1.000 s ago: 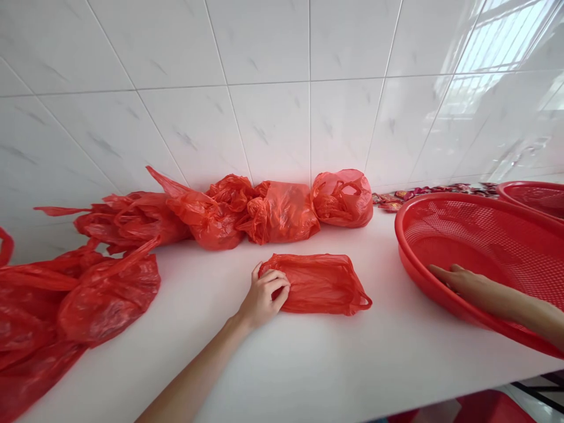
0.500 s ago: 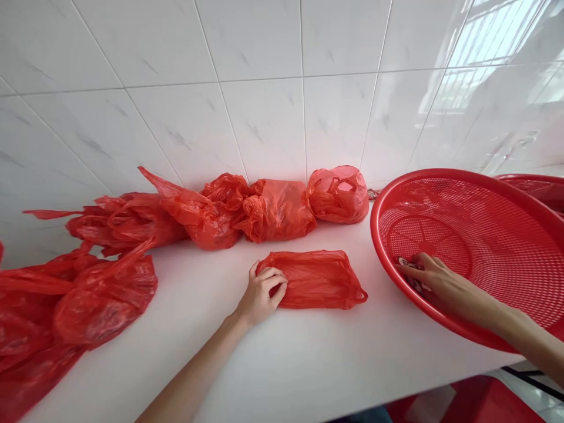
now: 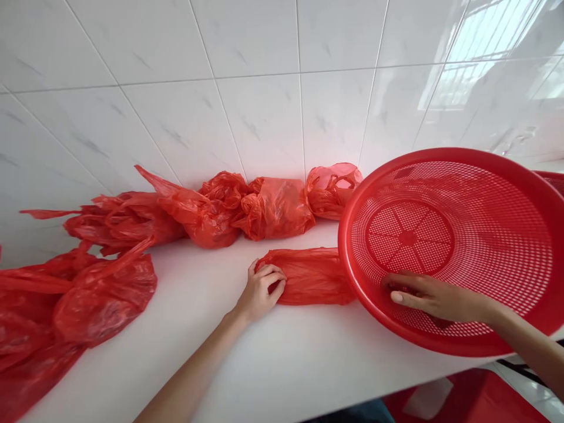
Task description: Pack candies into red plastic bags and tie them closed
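A red plastic bag lies flat on the white table. At its left end my left hand pinches the edge between thumb and fingers. My right hand is inside a large red colander basket, low against its near wall, with fingers curled and palm facing down. Something dark shows under the palm, but what it is stays hidden. The basket tilts toward me, and its left rim covers the right end of the bag.
Several filled, knotted red bags line the tiled wall. More red bags sit at the left. Another red basket is partly visible behind the colander. Below the table's front edge is a red object.
The basket has shifted left and tipped further toward me, so its rim now overlaps the bag. Small round pieces seen at my right fingers are now hidden. My left hand keeps its place.
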Motion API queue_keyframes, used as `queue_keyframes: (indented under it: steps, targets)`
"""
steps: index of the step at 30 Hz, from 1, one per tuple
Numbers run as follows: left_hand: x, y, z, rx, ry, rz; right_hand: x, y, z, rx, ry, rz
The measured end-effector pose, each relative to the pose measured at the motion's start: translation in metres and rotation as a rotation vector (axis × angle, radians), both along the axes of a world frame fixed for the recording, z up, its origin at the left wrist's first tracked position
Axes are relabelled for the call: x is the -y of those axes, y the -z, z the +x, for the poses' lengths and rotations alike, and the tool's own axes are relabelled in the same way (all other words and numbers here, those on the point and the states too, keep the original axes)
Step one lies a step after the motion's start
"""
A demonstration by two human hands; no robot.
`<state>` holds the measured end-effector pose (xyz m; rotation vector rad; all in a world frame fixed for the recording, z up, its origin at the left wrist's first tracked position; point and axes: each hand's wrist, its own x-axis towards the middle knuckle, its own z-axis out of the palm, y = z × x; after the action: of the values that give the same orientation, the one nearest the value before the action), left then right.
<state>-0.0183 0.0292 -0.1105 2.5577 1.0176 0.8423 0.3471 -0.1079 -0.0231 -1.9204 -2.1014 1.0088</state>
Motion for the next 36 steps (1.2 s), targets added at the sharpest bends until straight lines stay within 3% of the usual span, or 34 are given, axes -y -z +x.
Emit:
queue_keyframes:
  steps: [6,11,16,19,22,26,28,31,36]
  targets:
    - [0.000,0.001,-0.002,-0.032,-0.021,-0.012,0.001,-0.015,0.006,0.097,-0.097,-0.056]
    - [0.002,-0.002,0.001,0.021,-0.082,0.097,0.011,-0.031,0.011,-0.035,-0.184,-0.092]
    - [0.009,-0.014,0.010,0.167,-0.120,0.280,0.014,-0.035,0.010,-0.026,-0.209,-0.165]
    - [0.024,-0.028,0.022,0.257,-0.045,0.255,0.009,-0.033,0.011,0.023,-0.149,-0.139]
    - [0.045,-0.047,0.044,0.333,0.059,-0.090,0.001,-0.031,0.012,0.071,-0.071,-0.094]
    - [0.068,-0.075,0.087,0.424,0.086,-0.988,-0.006,-0.029,0.013,0.140,-0.069,-0.087]
    - [0.072,-0.082,0.108,0.433,0.086,-1.280,-0.005,-0.029,0.011,0.135,-0.100,-0.085]
    - [0.072,-0.082,0.132,0.436,0.109,-1.461,0.003,-0.031,0.006,0.094,-0.117,-0.062]
    - [0.077,-0.067,0.144,0.596,0.119,-1.443,0.009,-0.037,0.017,0.004,-0.100,0.012]
